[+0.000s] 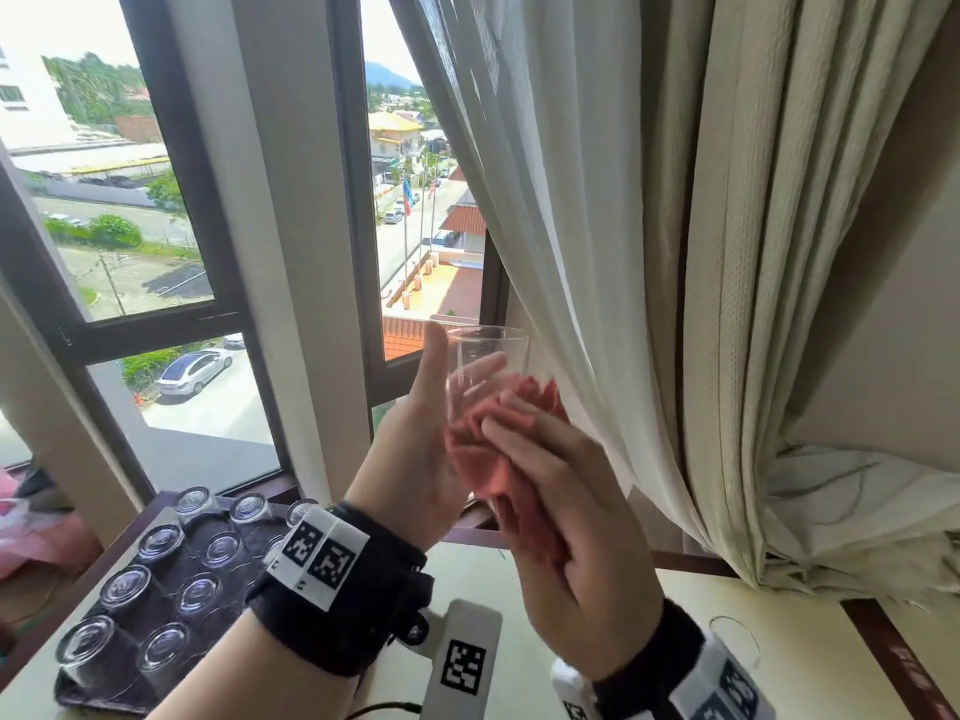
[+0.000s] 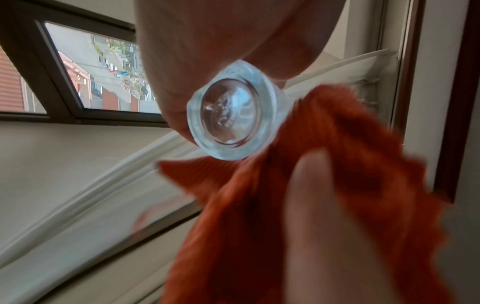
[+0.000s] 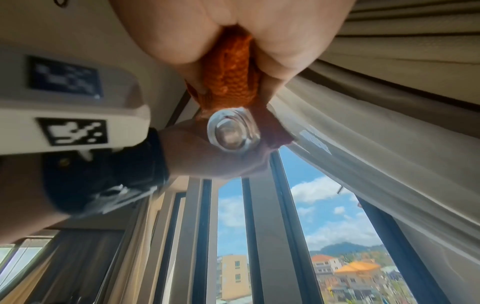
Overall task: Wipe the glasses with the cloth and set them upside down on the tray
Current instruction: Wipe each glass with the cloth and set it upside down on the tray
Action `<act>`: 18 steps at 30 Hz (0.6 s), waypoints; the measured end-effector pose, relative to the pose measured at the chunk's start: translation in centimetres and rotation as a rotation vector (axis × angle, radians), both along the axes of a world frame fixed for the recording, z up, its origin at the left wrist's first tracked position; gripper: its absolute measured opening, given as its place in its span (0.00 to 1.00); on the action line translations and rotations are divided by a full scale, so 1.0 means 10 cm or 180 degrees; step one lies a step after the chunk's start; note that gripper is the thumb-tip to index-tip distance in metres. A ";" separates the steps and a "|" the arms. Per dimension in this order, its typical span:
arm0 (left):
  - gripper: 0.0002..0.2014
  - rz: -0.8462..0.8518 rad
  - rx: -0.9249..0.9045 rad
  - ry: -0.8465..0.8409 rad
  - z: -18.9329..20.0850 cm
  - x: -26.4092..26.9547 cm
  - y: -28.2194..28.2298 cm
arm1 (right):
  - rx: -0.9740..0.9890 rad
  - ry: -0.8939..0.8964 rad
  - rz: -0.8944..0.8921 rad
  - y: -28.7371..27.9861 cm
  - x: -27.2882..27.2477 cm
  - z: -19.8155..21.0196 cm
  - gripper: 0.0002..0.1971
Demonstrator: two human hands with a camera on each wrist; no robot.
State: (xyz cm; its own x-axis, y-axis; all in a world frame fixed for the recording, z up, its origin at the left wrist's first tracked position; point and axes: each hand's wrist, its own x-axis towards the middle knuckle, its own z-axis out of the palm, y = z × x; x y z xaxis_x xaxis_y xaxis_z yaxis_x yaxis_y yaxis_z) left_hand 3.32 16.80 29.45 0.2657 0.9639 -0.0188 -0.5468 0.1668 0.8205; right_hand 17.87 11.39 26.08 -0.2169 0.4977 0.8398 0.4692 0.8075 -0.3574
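Note:
My left hand (image 1: pixel 441 392) holds a clear glass (image 1: pixel 488 356) upright at chest height before the window, thumb on the near side, fingers showing through the wall. My right hand (image 1: pixel 540 454) grips an orange-pink cloth (image 1: pixel 493 449) and presses it against the glass's lower right side. In the left wrist view the thick glass base (image 2: pixel 233 121) faces the camera with the cloth (image 2: pixel 337 148) beside it. The right wrist view shows the cloth (image 3: pixel 228 72) bunched in my right hand above the glass base (image 3: pixel 233 133). Several glasses stand upside down on the dark tray (image 1: pixel 174 566) at lower left.
One upright glass (image 1: pixel 735 639) stands on the cream table (image 1: pixel 649 683) at lower right. Bunched curtains (image 1: pixel 753 304) hang just right of the hands. The window frame (image 1: pixel 353 252) is behind them. Pink fabric (image 1: pixel 31 537) lies at far left.

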 end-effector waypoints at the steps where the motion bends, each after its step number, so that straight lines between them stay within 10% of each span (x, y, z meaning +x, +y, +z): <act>1: 0.41 0.0129 -0.0061 0.0061 0.00 -0.03 0.02 | -0.0078 0.0060 -0.0006 -0.02 0.02 -0.08 0.19; 10: 0.34 0.0024 0.0045 0.0077 -0.07 0.13 -0.01 | -0.0107 0.0420 -0.0197 0.19 -0.03 0.32 0.22; 18: 0.41 0.0227 -0.0049 0.0195 0.03 -0.04 0.02 | -0.0235 0.0228 -0.0084 -0.08 0.03 -0.16 0.20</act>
